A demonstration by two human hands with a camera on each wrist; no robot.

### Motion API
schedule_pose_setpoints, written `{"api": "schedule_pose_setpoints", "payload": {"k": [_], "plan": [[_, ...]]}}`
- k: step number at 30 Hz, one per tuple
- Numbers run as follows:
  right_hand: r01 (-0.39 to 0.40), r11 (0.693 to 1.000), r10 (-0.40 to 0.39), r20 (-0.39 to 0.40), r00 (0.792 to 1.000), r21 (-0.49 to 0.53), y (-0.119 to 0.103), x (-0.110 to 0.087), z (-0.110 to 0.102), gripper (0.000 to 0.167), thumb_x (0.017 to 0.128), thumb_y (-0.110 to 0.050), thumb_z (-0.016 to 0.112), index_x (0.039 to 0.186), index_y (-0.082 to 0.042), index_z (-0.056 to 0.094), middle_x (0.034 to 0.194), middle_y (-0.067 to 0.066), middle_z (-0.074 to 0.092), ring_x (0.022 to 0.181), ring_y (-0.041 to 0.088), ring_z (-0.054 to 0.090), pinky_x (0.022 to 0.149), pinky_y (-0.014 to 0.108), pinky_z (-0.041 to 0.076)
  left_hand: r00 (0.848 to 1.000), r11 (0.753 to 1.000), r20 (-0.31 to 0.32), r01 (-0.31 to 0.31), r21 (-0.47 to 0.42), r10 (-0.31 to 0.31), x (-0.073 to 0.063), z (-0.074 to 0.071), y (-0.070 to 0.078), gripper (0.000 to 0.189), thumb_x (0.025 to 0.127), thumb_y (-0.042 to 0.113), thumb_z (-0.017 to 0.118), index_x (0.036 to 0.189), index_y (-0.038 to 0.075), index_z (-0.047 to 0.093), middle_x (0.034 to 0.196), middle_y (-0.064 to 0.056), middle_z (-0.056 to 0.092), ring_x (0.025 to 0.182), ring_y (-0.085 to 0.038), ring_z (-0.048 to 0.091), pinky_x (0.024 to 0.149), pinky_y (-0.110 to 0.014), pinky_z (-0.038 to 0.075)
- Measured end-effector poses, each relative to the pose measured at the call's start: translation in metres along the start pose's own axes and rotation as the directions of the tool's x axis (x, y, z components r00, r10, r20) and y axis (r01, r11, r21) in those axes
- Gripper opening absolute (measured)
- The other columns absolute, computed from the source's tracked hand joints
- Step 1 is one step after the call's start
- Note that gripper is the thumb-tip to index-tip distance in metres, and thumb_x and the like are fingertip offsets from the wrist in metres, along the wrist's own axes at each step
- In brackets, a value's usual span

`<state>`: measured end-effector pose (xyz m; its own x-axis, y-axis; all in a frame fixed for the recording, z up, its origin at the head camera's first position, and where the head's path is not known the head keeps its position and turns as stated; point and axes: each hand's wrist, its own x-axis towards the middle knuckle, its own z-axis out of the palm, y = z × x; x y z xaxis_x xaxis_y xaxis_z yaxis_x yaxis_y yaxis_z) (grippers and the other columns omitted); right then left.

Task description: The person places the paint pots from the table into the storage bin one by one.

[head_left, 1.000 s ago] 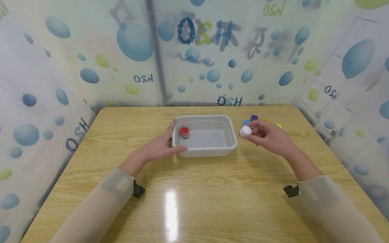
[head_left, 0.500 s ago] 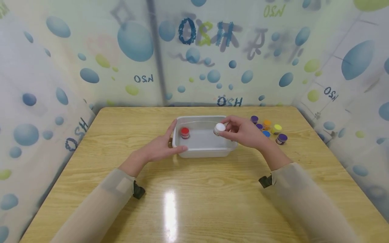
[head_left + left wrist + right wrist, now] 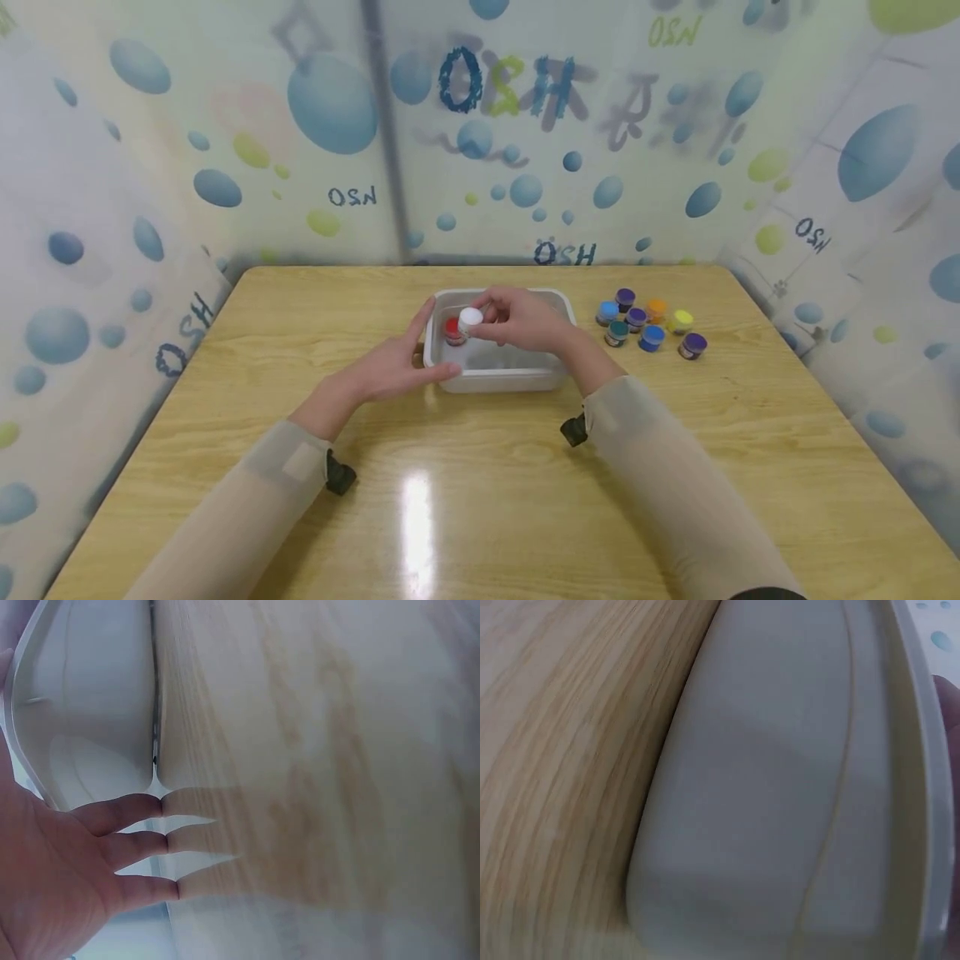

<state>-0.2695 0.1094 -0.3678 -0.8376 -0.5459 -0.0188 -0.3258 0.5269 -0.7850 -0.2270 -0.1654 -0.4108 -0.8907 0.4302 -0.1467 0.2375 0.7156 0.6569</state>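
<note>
A white plastic box (image 3: 510,382) stands on the table, with a small red-lidded jar (image 3: 453,332) inside at its left end. My right hand (image 3: 528,321) reaches over the box and pinches a white-lidded jar (image 3: 470,320) between thumb and fingers, just right of the red one and partly overlapping it in view. Along the box's left end lies my left hand (image 3: 386,367), thumb and index finger spread against the rim. In the left wrist view its other fingers (image 3: 135,851) are straight, their tips at the table. The right wrist view shows mostly the box's outer wall (image 3: 757,772).
Right of the box several small paint jars stand in a cluster, among them a yellow-lidded jar (image 3: 681,322), an orange-lidded jar (image 3: 656,311), a blue-lidded jar (image 3: 652,337) and a purple-lidded jar (image 3: 692,345). A patterned curtain (image 3: 480,167) hangs behind the wooden table (image 3: 495,500).
My right hand has carried the white-lidded jar leftward from beside the jar cluster, over the box, to the red-lidded jar. The left hand has stayed at the box's left end.
</note>
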Motion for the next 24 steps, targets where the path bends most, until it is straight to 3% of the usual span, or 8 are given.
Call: {"api": "schedule_pose_setpoints", "payload": {"k": [7,11,15,22,24], "plan": [[-0.062,0.997,0.06,0.046,0.997,0.046,0.008,0.015,0.016,0.028,0.1,-0.026,0.082,0.124,-0.016,0.073,0.103,0.004,0.076,0.089,0.021,0.066,0.081,0.037,0.059,1.0,1.0,-0.004,-0.006,-0.001,0.006,-0.002,0.001,-0.002,0.125,0.093,0.081,0.067,0.174,0.04,-0.019,0.157,-0.023,0.061,0.133,-0.033,0.068,0.112,-0.054,0.054],[-0.103,0.995,0.103,0.059,0.993,-0.012,0.014,0.018,0.023,0.026,0.099,-0.031,0.084,0.119,-0.018,0.074,0.099,0.002,0.075,0.083,0.02,0.066,0.075,0.032,0.057,1.0,1.0,0.006,0.005,-0.006,-0.005,-0.001,-0.001,-0.001,0.124,0.092,0.084,0.067,0.174,0.043,-0.018,0.164,-0.022,0.055,0.138,-0.035,0.065,0.115,-0.056,0.053],[-0.078,0.993,0.085,0.087,0.993,-0.085,0.017,0.02,0.028,0.027,0.099,-0.031,0.084,0.119,-0.016,0.073,0.097,0.002,0.076,0.078,0.018,0.067,0.071,0.03,0.058,1.0,1.0,0.012,0.01,0.001,-0.01,-0.002,-0.002,0.0,0.123,0.092,0.084,0.066,0.173,0.044,-0.017,0.166,-0.022,0.053,0.139,-0.035,0.065,0.115,-0.056,0.054],[-0.084,0.988,0.098,0.101,0.99,-0.129,0.016,0.021,0.031,0.027,0.1,-0.027,0.083,0.122,-0.015,0.073,0.097,0.002,0.077,0.076,0.016,0.069,0.071,0.029,0.059,1.0,1.0,0.013,0.019,0.006,-0.019,-0.003,-0.002,-0.001,0.122,0.092,0.085,0.065,0.173,0.045,-0.016,0.157,-0.02,0.061,0.119,-0.031,0.068,0.098,-0.046,0.058],[-0.091,0.989,0.105,0.116,0.988,-0.12,0.016,0.021,0.031,0.028,0.101,-0.026,0.082,0.125,-0.015,0.074,0.097,0.003,0.077,0.075,0.018,0.07,0.071,0.029,0.06,1.0,1.0,0.016,0.019,0.009,-0.019,-0.003,-0.003,-0.001,0.122,0.091,0.085,0.065,0.173,0.045,-0.017,0.157,-0.02,0.06,0.119,-0.03,0.068,0.099,-0.046,0.058]]}}
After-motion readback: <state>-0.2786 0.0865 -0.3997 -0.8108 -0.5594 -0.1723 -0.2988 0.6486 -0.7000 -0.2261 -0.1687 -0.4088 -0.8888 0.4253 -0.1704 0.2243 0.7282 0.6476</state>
